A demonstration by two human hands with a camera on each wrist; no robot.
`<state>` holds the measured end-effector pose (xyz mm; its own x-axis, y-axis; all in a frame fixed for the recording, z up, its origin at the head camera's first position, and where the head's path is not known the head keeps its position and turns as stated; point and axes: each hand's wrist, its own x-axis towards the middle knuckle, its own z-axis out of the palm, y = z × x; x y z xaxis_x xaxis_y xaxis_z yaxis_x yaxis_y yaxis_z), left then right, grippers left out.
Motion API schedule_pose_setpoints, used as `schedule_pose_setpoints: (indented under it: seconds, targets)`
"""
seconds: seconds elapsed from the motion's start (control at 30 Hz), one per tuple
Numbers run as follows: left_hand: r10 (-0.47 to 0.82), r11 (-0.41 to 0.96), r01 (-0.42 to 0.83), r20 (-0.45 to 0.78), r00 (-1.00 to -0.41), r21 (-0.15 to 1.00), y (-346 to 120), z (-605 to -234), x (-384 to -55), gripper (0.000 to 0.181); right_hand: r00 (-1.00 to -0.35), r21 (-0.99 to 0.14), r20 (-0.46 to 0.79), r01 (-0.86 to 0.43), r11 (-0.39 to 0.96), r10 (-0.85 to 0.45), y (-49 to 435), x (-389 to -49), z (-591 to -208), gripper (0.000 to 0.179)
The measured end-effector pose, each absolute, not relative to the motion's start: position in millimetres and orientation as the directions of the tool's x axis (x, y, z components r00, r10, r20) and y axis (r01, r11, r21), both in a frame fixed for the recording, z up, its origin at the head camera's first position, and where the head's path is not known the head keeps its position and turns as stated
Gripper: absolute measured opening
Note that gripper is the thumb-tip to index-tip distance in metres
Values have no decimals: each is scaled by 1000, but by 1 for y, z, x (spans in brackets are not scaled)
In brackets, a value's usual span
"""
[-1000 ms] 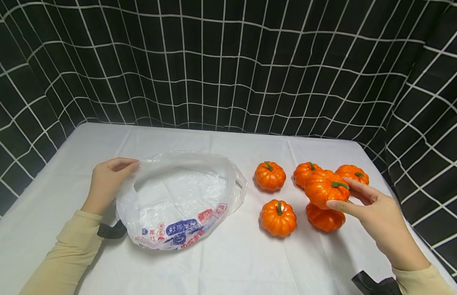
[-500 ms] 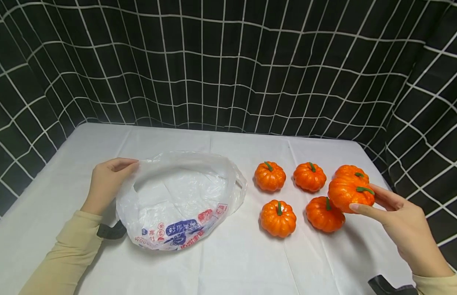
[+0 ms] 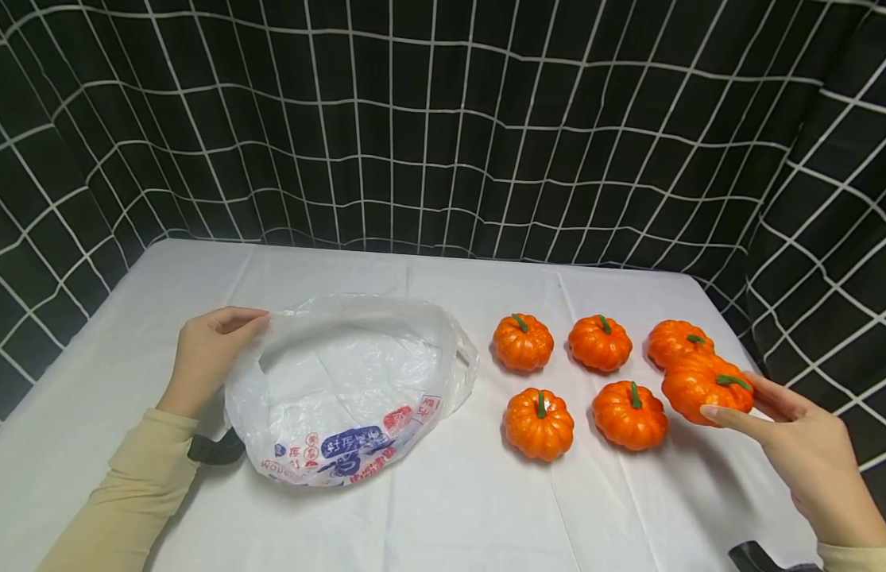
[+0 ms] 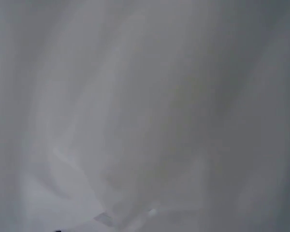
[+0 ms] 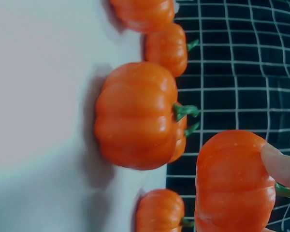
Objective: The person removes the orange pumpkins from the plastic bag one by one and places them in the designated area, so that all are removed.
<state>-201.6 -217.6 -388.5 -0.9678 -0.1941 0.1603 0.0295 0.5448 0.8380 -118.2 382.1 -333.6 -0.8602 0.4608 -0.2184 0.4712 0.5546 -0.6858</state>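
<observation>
My left hand (image 3: pixel 217 349) pinches the left rim of a white plastic bag (image 3: pixel 457 357) with red and blue print, whose wide mouth faces up. Blurred white plastic of the bag (image 4: pixel 135 116) fills the left wrist view. On the right, my right hand (image 3: pixel 807 445) holds a small orange pumpkin (image 3: pixel 703 385) with a green stem between thumb and fingers, above the table. In the right wrist view the held pumpkin (image 5: pixel 234 183) is at the lower right, the thumb (image 5: pixel 280 166) on its side. Behind it in the head view, another pumpkin (image 3: pixel 675 340) is partly covered.
More pumpkins stand on the white cloth-covered table (image 3: pixel 471 508): a back-left one (image 3: pixel 523 343), a back-middle one (image 3: pixel 600 343), a front-left one (image 3: pixel 539 425) and a front-right one (image 3: pixel 630 417). A black curtain with a white grid (image 3: pixel 428 127) surrounds the table's far side.
My right hand has moved to the right and slightly nearer with the pumpkin, uncovering the pumpkins it overlapped earlier. The left hand and the bag have stayed in place.
</observation>
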Motion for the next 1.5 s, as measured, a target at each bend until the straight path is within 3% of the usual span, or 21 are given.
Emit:
schedule_pose_setpoints:
  seconds: [0.5, 0.77, 1.5]
  targets:
    - [-201, 537, 28, 160, -966, 843, -217, -388, -201, 38, -803, -671, -288, 558, 488, 522, 409, -125, -354, 97]
    - [-200, 523, 28, 155, -967, 852, -217, -389, -202, 39, -815, -657, -266, 544, 522, 514, 423, -128, -367, 94]
    - [-196, 517, 37, 161, -967, 855, -216, -390, -203, 37, -768, -650, -298, 598, 468, 568, 435, -134, -385, 93]
